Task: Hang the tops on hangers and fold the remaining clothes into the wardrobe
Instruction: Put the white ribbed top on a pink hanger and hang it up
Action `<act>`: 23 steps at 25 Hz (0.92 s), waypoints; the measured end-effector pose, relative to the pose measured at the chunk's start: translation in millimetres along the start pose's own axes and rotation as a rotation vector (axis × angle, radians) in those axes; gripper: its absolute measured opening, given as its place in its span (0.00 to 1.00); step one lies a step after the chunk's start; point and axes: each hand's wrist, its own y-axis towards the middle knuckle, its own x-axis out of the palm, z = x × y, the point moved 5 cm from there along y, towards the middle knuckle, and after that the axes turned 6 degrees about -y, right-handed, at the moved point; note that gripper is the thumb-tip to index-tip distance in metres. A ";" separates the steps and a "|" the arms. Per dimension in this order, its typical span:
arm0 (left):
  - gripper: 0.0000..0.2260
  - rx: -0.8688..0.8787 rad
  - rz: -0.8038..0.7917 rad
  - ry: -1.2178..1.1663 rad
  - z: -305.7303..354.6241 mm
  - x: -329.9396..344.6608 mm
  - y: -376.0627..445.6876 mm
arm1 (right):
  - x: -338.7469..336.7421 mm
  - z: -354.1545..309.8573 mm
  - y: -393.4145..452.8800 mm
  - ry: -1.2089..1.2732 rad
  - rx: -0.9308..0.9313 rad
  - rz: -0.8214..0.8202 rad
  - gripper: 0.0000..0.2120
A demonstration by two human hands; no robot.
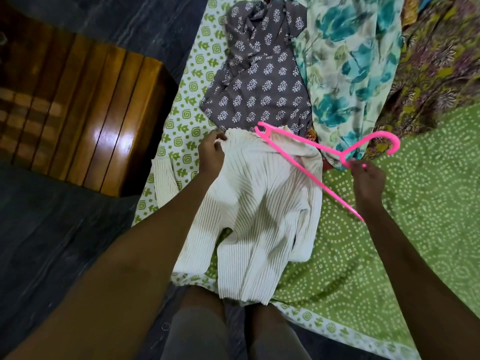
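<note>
Hanger, pink plastic, was gripped near its neck by the right hand, one arm of it tucked into the neck of the white ribbed top. Left hand pinched the top's shoulder edge. Top lay flat on the green patterned bedsheet, hem hanging over the near edge. Grey printed garment and teal floral garment lay just beyond it. Wooden cabinet stood left.

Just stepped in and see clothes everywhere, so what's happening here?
A person is putting a cream ribbed knit top onto a pink plastic hanger. The left hand pinches the top's neckline while the right hand holds the hanger, one end tucked inside. Other printed garments lie on the green patterned bedsheet.
</note>
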 end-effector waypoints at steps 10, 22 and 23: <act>0.13 -0.206 0.046 -0.105 6.7 9.5 8.5 | 16.2 -34.7 25.9 -0.037 -0.102 -0.103 0.10; 0.08 -0.343 -0.115 -0.268 9.0 13.5 2.5 | 5.2 -49.1 23.1 -0.105 -0.160 -0.146 0.10; 0.09 -0.445 -0.084 -0.330 8.5 13.9 0.3 | 3.2 -49.9 23.6 -0.125 -0.157 -0.139 0.12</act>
